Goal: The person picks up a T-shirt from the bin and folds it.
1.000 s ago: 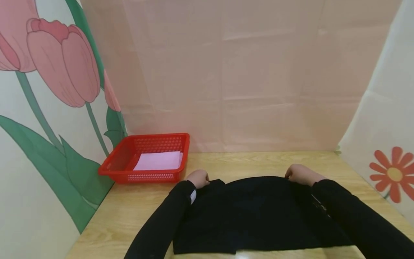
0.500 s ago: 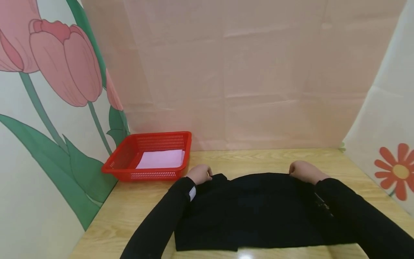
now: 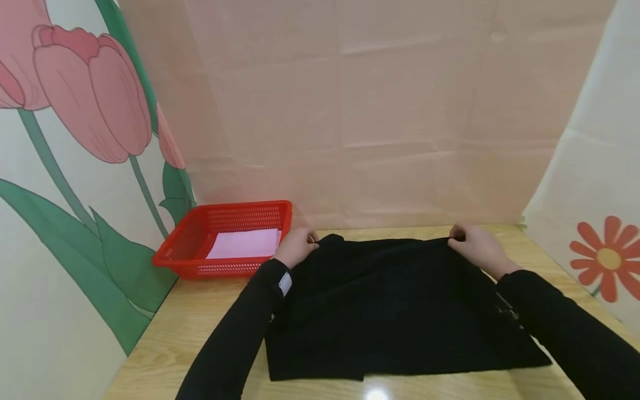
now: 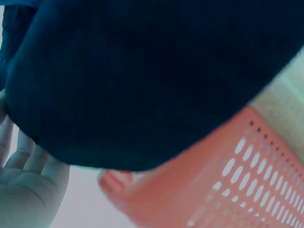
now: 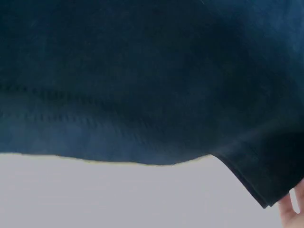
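Note:
A wide black garment (image 3: pixel 390 311) spans the middle of the table, its far edge raised and its near edge low by the tabletop. My left hand (image 3: pixel 296 248) pinches its far left corner, close beside the red basket. At the far right corner, my right hand (image 3: pixel 477 250) pinches the cloth between thumb and fingers. Dark fabric (image 4: pixel 142 80) fills most of the left wrist view, with my left hand (image 4: pixel 31 190) at its lower left edge. In the right wrist view, the garment (image 5: pixel 142 95) shows a double line of stitching along its hem; fingertips (image 5: pixel 287 209) appear at the corner.
A red plastic basket (image 3: pixel 172 260) with perforated sides stands at the back left, holding folded pink cloth (image 3: pixel 245 244). The wooden table (image 3: pixel 160 344) meets a pinkish sheet (image 3: pixel 390 139) behind, with decorated panels at left and right.
Both hands have risen and moved away from me, lifting the garment's far edge; more of the cloth now shows. The basket has stayed in place.

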Motion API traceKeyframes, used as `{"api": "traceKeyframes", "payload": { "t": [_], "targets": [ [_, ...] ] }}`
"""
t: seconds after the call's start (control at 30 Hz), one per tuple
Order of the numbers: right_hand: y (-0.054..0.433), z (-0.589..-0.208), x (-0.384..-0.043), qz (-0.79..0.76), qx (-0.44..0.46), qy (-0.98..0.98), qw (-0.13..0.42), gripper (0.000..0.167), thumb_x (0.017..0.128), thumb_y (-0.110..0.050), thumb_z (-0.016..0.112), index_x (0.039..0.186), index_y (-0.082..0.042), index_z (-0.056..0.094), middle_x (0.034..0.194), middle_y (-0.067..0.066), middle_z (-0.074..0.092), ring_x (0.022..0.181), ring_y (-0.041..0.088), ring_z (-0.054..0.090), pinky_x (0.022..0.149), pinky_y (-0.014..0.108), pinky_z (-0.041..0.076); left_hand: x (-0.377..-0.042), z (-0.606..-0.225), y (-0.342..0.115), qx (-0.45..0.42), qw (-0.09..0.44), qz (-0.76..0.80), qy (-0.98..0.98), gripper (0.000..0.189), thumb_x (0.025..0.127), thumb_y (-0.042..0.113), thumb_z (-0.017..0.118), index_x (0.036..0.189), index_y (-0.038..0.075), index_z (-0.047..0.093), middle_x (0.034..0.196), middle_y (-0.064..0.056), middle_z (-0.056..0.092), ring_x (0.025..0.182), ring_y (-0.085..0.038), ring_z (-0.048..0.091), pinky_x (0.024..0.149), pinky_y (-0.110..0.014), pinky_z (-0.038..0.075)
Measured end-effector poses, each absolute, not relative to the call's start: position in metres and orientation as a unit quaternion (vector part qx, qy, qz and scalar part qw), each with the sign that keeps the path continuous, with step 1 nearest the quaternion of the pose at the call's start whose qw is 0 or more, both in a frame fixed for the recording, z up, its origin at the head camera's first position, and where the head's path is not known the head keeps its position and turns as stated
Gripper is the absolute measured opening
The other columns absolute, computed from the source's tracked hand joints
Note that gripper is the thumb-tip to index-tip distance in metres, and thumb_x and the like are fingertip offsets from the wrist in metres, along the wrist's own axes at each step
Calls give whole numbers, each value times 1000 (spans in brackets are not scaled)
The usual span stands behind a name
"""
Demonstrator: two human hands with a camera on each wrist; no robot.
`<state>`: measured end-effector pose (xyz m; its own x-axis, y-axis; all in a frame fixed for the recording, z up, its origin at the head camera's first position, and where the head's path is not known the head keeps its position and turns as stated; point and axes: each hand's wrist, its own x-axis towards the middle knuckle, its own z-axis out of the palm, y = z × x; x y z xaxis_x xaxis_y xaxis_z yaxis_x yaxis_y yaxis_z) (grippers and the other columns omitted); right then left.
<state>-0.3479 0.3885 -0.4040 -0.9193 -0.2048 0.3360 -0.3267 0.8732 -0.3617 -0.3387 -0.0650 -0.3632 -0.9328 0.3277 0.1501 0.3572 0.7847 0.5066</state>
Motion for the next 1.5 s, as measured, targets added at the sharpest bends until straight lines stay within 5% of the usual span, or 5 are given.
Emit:
{"api": "traceKeyframes", "payload": {
  "t": [0.37, 0.77, 1.17, 1.33, 1.5],
  "targets": [
    [384, -376, -340, 228, 142, -936, 229, 10, 92, -14, 66, 97, -5, 64, 91, 14, 64, 78, 30, 57, 68, 47, 42, -336, -334, -66, -150, 143, -325, -923, 8, 93, 11, 66, 100, 7, 68, 100, -8, 68, 92, -23, 62, 88, -39, 49],
    [384, -390, -294, 128, 212, -951, 187, 10, 81, -9, 76, 84, -13, 67, 81, -1, 64, 76, 24, 63, 66, 46, 49, -292, -362, -71, -241, 155, -234, -929, 10, 91, 13, 70, 100, 11, 67, 96, -2, 68, 89, -16, 62, 86, -33, 51],
    [372, -417, -271, 56, 282, -956, 56, 23, 76, -12, 82, 77, -24, 63, 77, -12, 52, 67, 6, 49, 59, 30, 45, -247, -402, -72, -339, 40, -124, -932, 14, 83, 20, 79, 92, 19, 68, 87, 8, 63, 80, -8, 57, 78, -26, 50],
    [374, -410, -272, 67, 277, -956, 63, 12, 82, -23, 78, 75, -25, 68, 76, -13, 51, 65, 5, 51, 58, 30, 45, -244, -404, -71, -335, -11, -118, -935, 15, 83, 28, 79, 92, 20, 70, 85, 11, 63, 76, -5, 54, 77, -25, 50],
    [380, -400, -291, 102, 228, -965, 85, 5, 86, -18, 74, 85, -14, 72, 81, -6, 62, 73, 17, 61, 66, 42, 50, -255, -398, -69, -303, 10, -146, -942, 17, 86, 24, 76, 101, 17, 70, 95, 4, 67, 86, -11, 60, 85, -31, 51]
  ]
}}
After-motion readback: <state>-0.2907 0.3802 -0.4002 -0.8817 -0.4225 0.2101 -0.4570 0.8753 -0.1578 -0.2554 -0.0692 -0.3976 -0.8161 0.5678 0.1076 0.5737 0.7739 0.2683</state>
